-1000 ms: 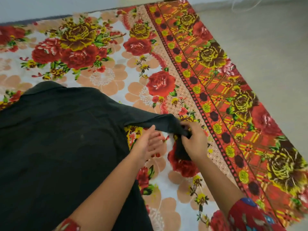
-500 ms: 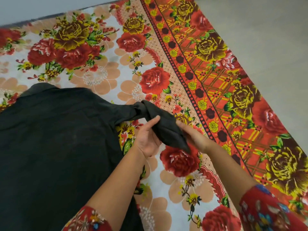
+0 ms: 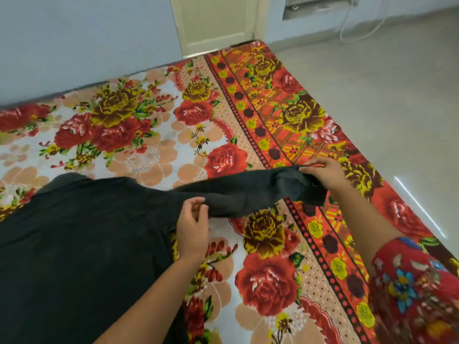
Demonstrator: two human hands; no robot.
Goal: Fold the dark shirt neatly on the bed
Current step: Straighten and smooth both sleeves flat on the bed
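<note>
**Clerk:** Head view, item one?

**Checker:** Dark shirt (image 3: pixel 74 244). Black, body spread flat on the bed (image 3: pixel 273 281), filling the near left of the view and running off the left and bottom edges.

**Clerk:** Item two?

**Checker:** Sleeve (image 3: pixel 243 194) of that shirt. Drawn out to the right from the body, lifted off the cover, wrinkled, with its cuff end over the patterned border band.

**Clerk:** Hands?

**Checker:** Left hand (image 3: pixel 192 227): at the sleeve's near edge, close to where it joins the body, fingers curled and pinching the cloth. Right hand (image 3: pixel 323 173): at the cuff end, fingers closed round the bunched fabric, with a short flap hanging below the grip.

**Clerk:** Bedding?

**Checker:** Bedsheet (image 3: pixel 149 150). White ground with red and yellow roses, and an orange lattice border along the right side.

**Clerk:** Clothing on the person?

**Checker:** Red flowered cuff (image 3: pixel 417 294) on the right arm, lower right corner.

**Clerk:** Surroundings?

**Checker:** Pale wall (image 3: pixel 74 33) behind the bed; cream door (image 3: pixel 216 21) at top centre; grey floor (image 3: pixel 372 95) to the right; thin white cable (image 3: pixel 344 33) looping down the far wall.
</note>
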